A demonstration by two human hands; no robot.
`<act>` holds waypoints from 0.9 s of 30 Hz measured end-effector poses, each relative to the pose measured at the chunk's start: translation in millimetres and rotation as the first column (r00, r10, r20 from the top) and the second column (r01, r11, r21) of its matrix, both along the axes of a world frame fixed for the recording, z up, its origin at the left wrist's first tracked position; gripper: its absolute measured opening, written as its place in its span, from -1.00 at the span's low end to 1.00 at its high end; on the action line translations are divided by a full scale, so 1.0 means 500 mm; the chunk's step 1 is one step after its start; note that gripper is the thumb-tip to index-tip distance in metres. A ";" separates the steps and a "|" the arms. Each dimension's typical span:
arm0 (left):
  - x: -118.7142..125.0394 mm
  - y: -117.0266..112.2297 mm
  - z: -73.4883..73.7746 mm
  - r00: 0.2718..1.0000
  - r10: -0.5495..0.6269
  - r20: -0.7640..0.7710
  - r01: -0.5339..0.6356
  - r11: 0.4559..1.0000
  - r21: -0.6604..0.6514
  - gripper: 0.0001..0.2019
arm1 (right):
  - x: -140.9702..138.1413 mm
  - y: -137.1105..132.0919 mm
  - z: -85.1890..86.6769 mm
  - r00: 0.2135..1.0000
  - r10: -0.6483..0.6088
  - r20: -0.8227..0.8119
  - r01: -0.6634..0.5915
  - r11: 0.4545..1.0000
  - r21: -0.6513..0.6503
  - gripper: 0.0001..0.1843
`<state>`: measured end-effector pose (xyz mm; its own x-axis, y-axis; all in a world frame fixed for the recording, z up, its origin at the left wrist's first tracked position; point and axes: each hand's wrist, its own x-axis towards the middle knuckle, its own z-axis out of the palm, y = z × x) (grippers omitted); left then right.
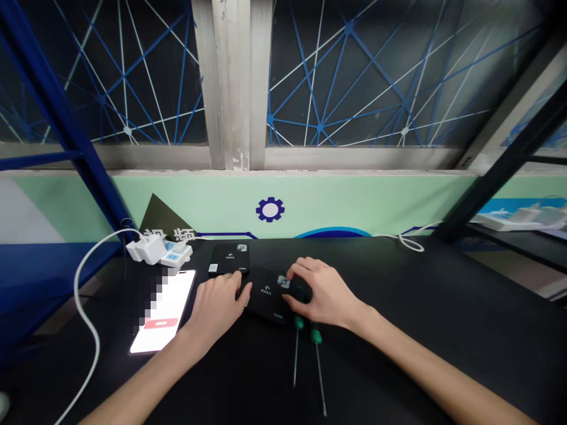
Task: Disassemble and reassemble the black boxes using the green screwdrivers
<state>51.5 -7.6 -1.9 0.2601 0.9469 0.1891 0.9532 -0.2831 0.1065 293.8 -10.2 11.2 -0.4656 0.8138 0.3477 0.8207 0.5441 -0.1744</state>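
A black set-top box [266, 301] with a small logo and a shiny sticker lies slightly turned on the dark table, between my two hands. My left hand [219, 304] is at its left edge, thumb tip against it and fingers bent. From the right, my right hand [321, 292] curves its thumb and index finger around the sticker corner. Just behind lies a second black set-top box [228, 257], close to my left fingertips. Below my right hand are two green-handled screwdrivers, one screwdriver [297, 348] left of the other screwdriver [319, 369]; my hand partly hides their handles.
Left of my left hand lies a phone [166, 316] with a bright screen. Behind it, white plugs sit in a power strip [177, 254], and a white cable [80, 295] loops down the left side. Another white cable [410, 243] lies along the table's back edge by the wall.
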 end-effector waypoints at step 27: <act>-0.056 0.026 -0.079 0.974 -0.164 -0.157 0.194 0.960 0.200 -0.45 | -0.047 -0.015 -0.047 0.998 0.061 -0.014 -0.061 0.998 0.036 -0.76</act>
